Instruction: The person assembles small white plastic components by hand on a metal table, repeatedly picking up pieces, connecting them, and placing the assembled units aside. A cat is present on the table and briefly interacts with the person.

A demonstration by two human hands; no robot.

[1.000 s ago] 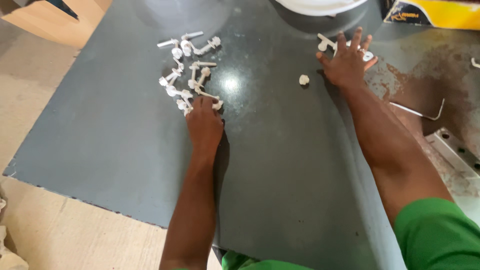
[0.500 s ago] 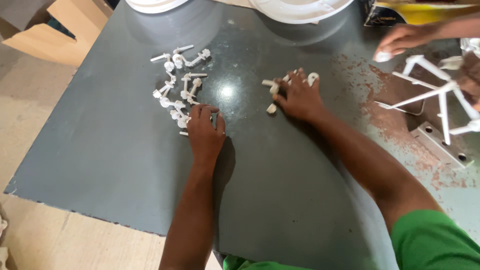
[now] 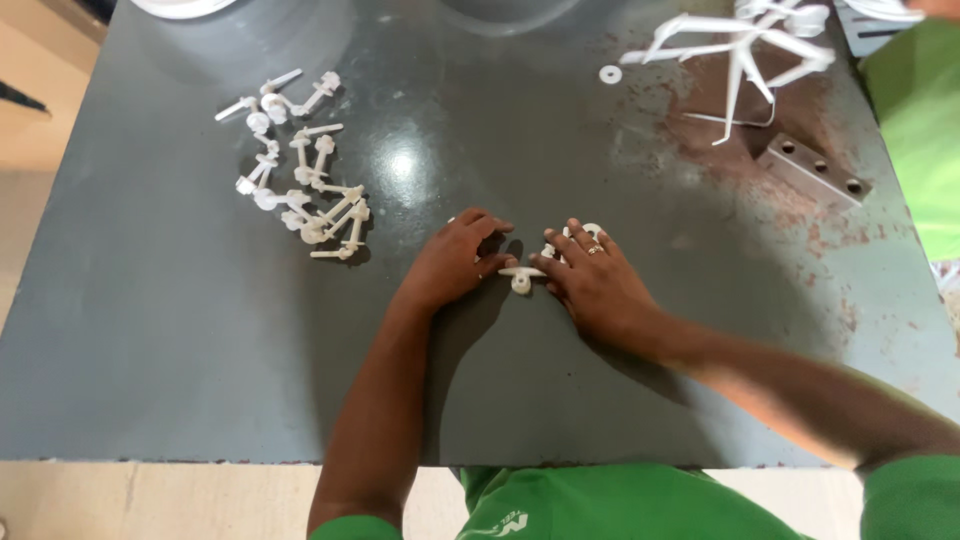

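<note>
A: Head view, set against the two earlier pictures: the right hand [image 3: 598,285], which was stretched to the far side of the table, has been drawn back toward the near edge, and the left hand [image 3: 455,262] has been taken off the pile of white plastic pieces [image 3: 300,180] and brought to meet it in the middle

B: And the fingers?

A: A small white T-shaped piece [image 3: 520,276] is pinched between the tips of both hands, flat on the dark grey table [image 3: 180,350]. The left fingers are curled down onto its left end, the right fingers are spread, with a few more small white bits lying under or just beside them. Whether the piece is lifted off the surface cannot be told

B: What is meant by the change?

A: The loose bits seem to have been gathered in, and one piece appears to be under assembly or being checked; that is a judgement only

B: Edges and room, same view?

A: The near table edge is close below the wrists. Bare tabletop is left on either side of the hands. The pile lies well apart to the left, a metal block with holes [image 3: 812,170] and a tangle of white plastic sprue [image 3: 740,45] stand far right, near another person's green sleeve [image 3: 915,120]
</note>
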